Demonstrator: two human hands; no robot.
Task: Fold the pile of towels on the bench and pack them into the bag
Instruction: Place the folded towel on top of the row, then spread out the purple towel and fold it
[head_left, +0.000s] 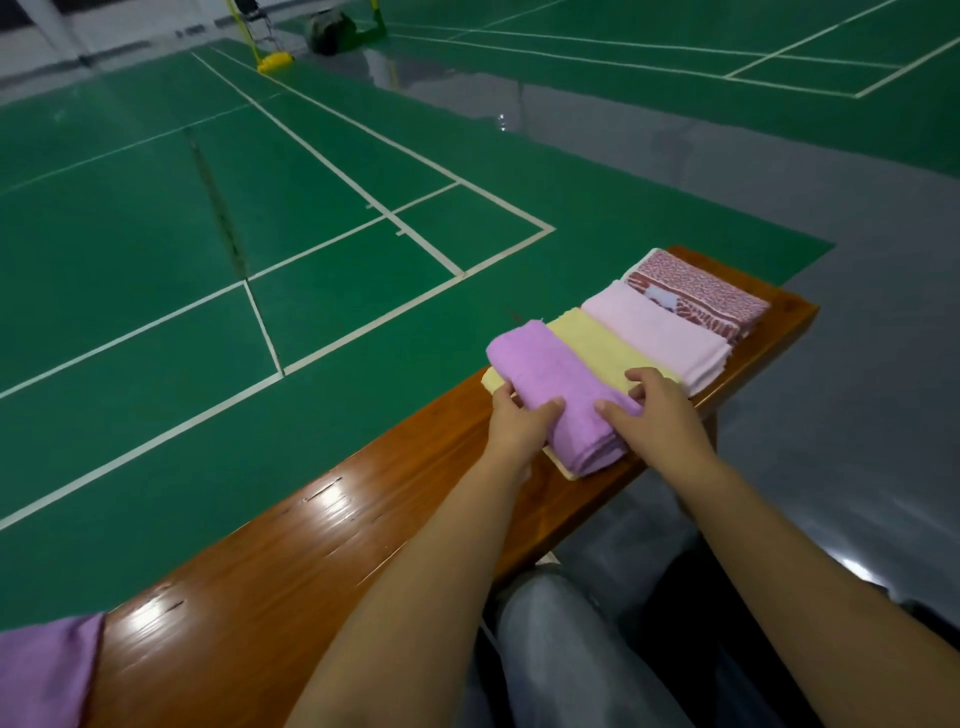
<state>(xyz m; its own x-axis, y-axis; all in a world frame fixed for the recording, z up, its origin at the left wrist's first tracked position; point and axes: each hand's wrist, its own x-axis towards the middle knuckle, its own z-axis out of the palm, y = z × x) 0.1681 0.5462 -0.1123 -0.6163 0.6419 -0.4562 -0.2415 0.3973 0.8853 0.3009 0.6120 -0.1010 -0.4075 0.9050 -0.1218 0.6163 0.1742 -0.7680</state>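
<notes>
A folded purple towel (550, 384) lies on top of a folded yellow towel (597, 345) near the far end of the wooden bench (322, 566). My left hand (519, 421) grips the purple towel's near left side. My right hand (657, 410) holds its right side, thumb on top. Beyond them, overlapping in a row, lie a folded pink towel (660, 332) and a red patterned towel (701, 296). Another purple towel (44, 670) lies unfolded at the bench's near left corner. No bag is in view.
The bench runs diagonally beside a green badminton court (208, 260) with white lines. Grey floor (831, 415) lies to the right. My legs in grey trousers (561, 649) are below the bench edge. A yellow net post base (275, 61) stands far off.
</notes>
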